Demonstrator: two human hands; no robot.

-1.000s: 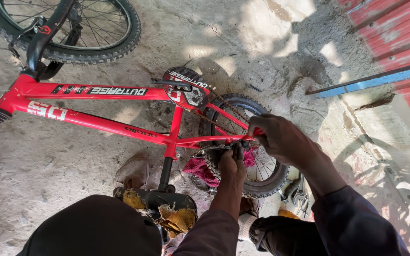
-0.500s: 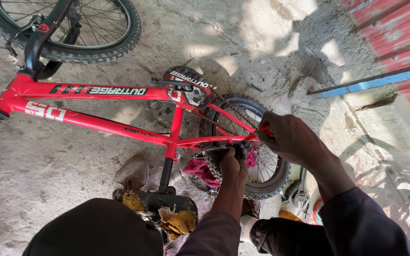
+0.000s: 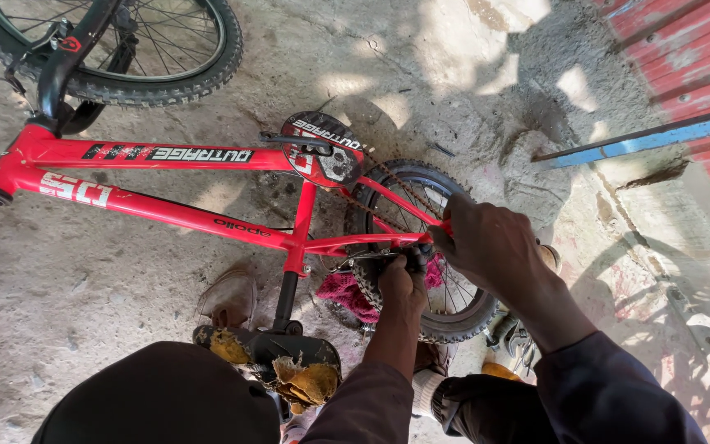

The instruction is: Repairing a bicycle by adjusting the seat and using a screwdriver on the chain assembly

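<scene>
A small red bicycle [image 3: 158, 210] stands upside down on the concrete, its torn saddle [image 3: 277, 362] on the ground near my knee. My right hand [image 3: 491, 247] grips the red rear frame stay beside the rear wheel [image 3: 425, 247]. My left hand [image 3: 404, 279] is closed around something dark at the rear wheel's hub, next to the chain; what it holds is hidden by the fingers. A pink cloth [image 3: 347, 292] lies under the wheel. The front wheel [image 3: 137, 49] is at the top left.
A chain guard disc [image 3: 322, 152] with a pedal crank sits mid-frame. A blue metal bar [image 3: 643, 140] and a red corrugated wall [image 3: 692, 66] are at the right. A sandalled foot [image 3: 228, 300] rests near the saddle. The rough concrete floor [image 3: 84, 279] spreads left.
My right hand has slid slightly along the rear stay toward the hub. My left hand has stayed at the hub. The bicycle has not moved.
</scene>
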